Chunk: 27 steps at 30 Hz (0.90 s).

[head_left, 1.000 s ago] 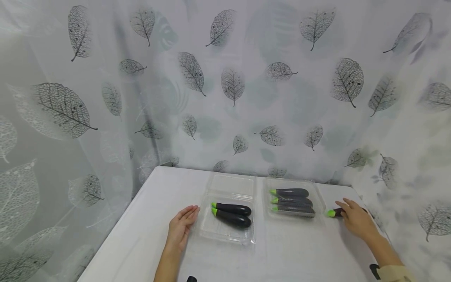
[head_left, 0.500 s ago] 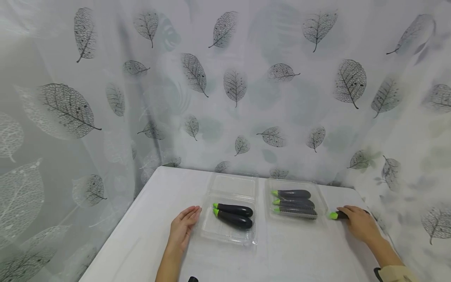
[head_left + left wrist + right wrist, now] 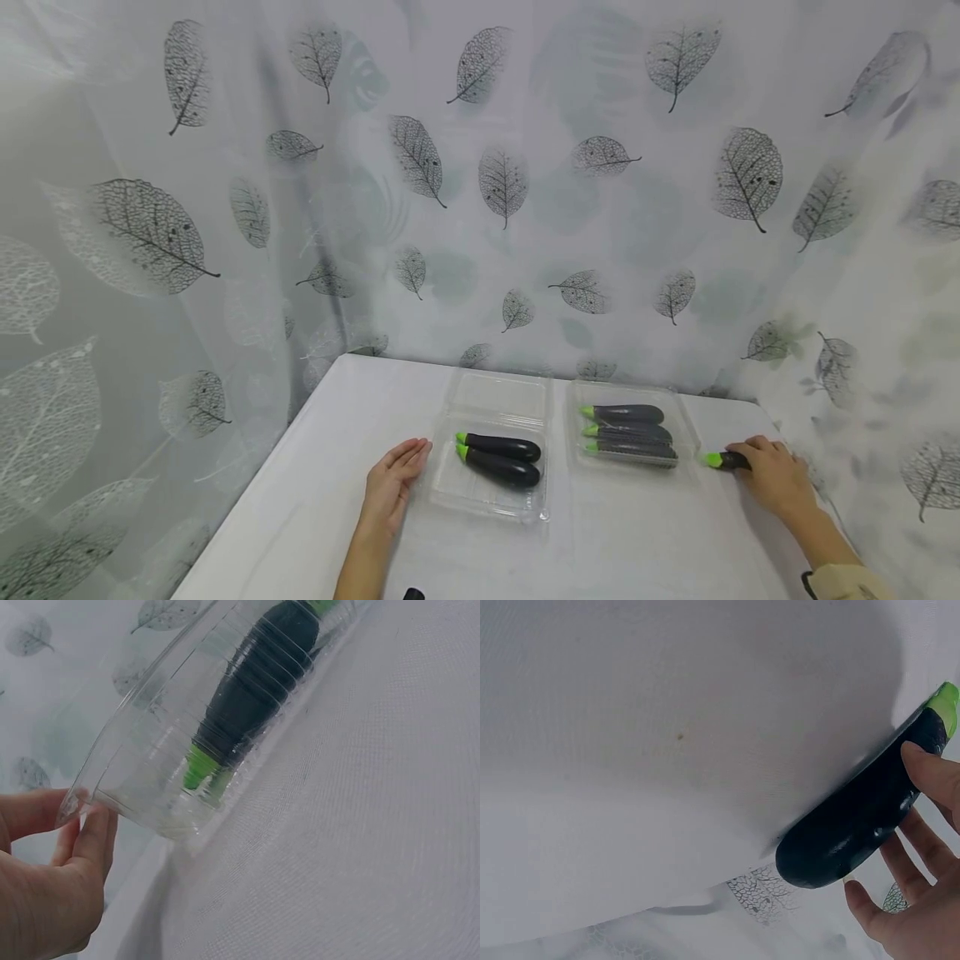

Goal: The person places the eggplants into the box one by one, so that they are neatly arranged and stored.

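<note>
At the table's right side, my right hand grips a toy-like eggplant, dark purple with a bright green stem end. The right wrist view shows the thumb on one side of it and the other fingers along the opposite side. My left hand pinches the near-left rim of a clear plastic clamshell box between thumb and fingers. That box stands with its lid folded back, and two eggplants lie side by side in it.
Right of the open box is a second clear plastic box with its lid down and three eggplants inside. White cloth covers the table. Leaf-printed curtains hang close behind and along both sides. A small black object shows at the front edge.
My right hand's raised fingers have come down and taken hold of the eggplant. The left hand stays at the box. The head view has shifted slightly.
</note>
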Motion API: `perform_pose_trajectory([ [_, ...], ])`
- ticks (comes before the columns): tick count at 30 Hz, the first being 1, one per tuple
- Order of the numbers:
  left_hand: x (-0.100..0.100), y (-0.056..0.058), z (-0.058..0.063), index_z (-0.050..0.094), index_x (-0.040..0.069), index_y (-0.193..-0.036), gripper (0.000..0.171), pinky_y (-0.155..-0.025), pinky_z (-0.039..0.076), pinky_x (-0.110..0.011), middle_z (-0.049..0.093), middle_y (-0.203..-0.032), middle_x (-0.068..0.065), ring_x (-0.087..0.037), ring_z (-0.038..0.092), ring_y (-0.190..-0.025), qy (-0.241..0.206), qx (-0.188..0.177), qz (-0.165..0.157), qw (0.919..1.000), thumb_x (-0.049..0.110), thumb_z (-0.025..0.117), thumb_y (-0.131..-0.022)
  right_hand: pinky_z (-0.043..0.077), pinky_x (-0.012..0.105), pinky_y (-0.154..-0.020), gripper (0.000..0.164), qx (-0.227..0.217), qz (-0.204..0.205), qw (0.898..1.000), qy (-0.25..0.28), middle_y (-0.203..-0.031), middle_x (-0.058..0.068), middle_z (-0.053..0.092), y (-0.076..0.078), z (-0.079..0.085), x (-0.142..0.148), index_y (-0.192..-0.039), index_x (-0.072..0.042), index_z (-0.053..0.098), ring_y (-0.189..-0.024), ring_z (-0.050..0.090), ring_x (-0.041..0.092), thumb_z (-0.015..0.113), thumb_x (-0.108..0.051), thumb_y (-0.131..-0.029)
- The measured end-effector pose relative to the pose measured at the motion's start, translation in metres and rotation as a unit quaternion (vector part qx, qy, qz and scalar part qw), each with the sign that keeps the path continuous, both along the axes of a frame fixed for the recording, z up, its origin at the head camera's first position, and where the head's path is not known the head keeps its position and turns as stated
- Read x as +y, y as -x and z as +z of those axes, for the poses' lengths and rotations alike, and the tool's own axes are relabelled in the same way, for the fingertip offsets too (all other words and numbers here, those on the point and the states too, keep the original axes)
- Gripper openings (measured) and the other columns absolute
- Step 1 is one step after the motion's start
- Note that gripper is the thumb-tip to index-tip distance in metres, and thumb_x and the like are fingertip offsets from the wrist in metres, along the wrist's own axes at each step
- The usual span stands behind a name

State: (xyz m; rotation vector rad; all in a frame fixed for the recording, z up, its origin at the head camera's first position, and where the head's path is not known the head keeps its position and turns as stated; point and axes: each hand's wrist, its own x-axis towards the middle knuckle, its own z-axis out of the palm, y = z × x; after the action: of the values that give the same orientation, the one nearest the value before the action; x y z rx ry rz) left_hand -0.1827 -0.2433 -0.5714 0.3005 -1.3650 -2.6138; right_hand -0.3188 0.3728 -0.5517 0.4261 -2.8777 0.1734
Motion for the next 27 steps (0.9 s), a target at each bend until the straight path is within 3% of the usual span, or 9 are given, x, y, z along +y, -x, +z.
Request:
perform_pose_trajectory([
  [11,0.001,0.001,0.002,0.034,-0.018,-0.148,0.055,-0.112,0.049,-0.03,0.041,-0.152,-0.038,-0.037,0.054,-0.138,0.001,-0.008,0.004,1.0,-0.019,0.052,-0.097,0.05,0.071,-0.068,0.038,-0.013,-0.026,0.999,0.022,-0.11,0.031,0.06,-0.003,-0.002,0.003,-0.124,0.002,0.067,-0.094,0.061,0.054,0.078,-0.013,-0.091],
  [21,0.0,0.0,0.0,0.035,-0.018,-0.148,0.053,-0.112,0.049,-0.03,0.042,-0.152,-0.038,-0.033,0.057,-0.135,0.004,-0.013,0.004,0.9999,-0.018,0.053,-0.098,0.05,0.065,-0.059,0.04,0.022,-0.053,0.996,0.064,-0.112,0.041,0.052,-0.009,0.004,0.003,-0.129,0.007,0.061,-0.087,0.058,0.057,0.071,-0.015,-0.098],
  [27,0.0,0.0,0.0,0.035,-0.018,-0.148,0.054,-0.112,0.049,-0.03,0.043,-0.151,-0.038,-0.033,0.058,-0.135,0.001,-0.013,0.005,0.9999,-0.018,0.054,-0.098,0.05,0.066,-0.067,0.044,0.01,-0.083,0.993,0.086,-0.113,0.043,0.049,-0.013,0.01,0.003,-0.132,0.01,0.056,-0.093,0.056,0.058,0.069,-0.017,-0.099],
])
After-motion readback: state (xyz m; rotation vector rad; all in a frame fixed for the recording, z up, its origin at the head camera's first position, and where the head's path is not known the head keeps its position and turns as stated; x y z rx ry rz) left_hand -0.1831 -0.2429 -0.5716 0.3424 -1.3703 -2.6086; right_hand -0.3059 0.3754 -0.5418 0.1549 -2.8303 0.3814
